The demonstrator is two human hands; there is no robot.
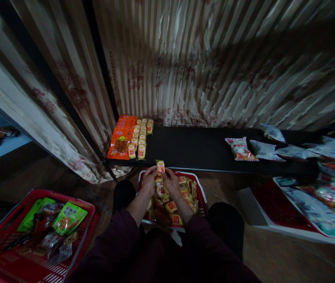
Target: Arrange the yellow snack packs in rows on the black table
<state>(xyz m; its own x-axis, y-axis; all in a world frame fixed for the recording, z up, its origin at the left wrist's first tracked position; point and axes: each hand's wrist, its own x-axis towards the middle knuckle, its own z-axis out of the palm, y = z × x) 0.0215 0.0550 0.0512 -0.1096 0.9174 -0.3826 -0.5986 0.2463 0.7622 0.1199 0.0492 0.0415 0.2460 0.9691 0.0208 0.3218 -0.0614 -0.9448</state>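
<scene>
Between the fingertips of my left hand [149, 180] and my right hand [171, 182] is a small wrapped snack cake [160, 166], held upright by both. My fingers are closed on its sides. Right below my hands stands a red basket with a white rim [202, 188], filled with many similar yellow snack packs [171, 206]. In front of me, on the left end of the black shelf [185, 147], similar wrapped cakes [141, 149] are lined up in two columns. Beside them lies a row of overlapping orange snack bags [120, 145].
White-and-red snack bags [240, 149] lie along the shelf's right part. A red basket [92, 208] with green pouches [70, 218] sits at lower left. More bags [317, 204] fill a container at right. Black posts [101, 59] and a striped curtain [185, 70] stand behind.
</scene>
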